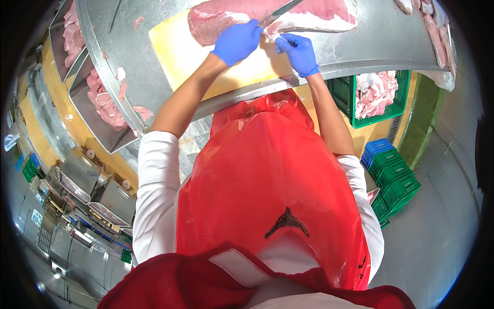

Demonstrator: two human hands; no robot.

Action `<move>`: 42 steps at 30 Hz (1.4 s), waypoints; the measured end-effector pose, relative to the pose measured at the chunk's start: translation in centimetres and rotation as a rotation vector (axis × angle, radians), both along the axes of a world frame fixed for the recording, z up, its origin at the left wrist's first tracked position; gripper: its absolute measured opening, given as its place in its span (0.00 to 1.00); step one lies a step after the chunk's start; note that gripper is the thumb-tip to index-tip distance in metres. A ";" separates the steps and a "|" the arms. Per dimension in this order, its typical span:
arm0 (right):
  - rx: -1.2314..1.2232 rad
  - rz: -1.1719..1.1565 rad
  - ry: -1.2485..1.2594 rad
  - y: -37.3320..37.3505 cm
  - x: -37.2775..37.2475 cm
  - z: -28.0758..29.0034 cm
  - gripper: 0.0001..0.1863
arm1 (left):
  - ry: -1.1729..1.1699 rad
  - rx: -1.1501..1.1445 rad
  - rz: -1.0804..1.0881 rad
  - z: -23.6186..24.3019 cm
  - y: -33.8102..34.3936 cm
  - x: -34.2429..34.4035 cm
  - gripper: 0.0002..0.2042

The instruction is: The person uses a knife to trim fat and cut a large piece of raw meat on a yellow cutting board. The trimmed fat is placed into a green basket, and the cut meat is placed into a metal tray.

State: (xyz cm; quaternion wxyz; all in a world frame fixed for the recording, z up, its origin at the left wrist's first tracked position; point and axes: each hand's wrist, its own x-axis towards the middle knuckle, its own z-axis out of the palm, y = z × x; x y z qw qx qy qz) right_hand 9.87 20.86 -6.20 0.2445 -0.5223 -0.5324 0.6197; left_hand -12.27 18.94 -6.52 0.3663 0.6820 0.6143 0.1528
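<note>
A long slab of pink meat with a white fat edge (226, 15) lies across the far side of a yellow cutting board (172, 56). My left hand (236, 42), in a blue glove, is closed at the near end of a knife (280, 12); its blade slants up and right over the meat, and the handle is hidden. Between finger and thumb, my gloved right hand (299, 53) pinches a small flap of pale meat (271, 32) at the slab's near edge. The two hands are close together, either side of this flap.
Metal bins (82, 98) of meat pieces stand left of the steel table (139, 46). A green crate (373, 122) of pale trimmings sits below the table's right edge. More meat strips (435, 38) lie at the far right. Stacked crates (393, 180) stand on the floor.
</note>
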 end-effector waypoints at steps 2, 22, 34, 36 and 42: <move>0.006 -0.028 0.039 0.0 0.4 -0.4 0.10 | 0.023 -0.008 0.022 0.7 0.2 1.0 0.17; 0.033 -0.129 0.161 2.4 6.1 1.1 0.10 | 0.151 0.269 0.054 -4.6 -4.9 6.5 0.17; 0.018 0.151 0.189 11.4 12.5 1.8 0.12 | -0.207 -0.114 0.529 -2.6 -1.3 13.5 0.17; -0.009 0.230 0.206 12.1 13.2 2.2 0.12 | -0.260 -0.139 0.564 -2.1 -0.5 14.0 0.17; 0.049 0.329 0.136 14.7 13.8 3.7 0.11 | -0.273 -0.095 0.654 -3.7 -0.5 16.5 0.19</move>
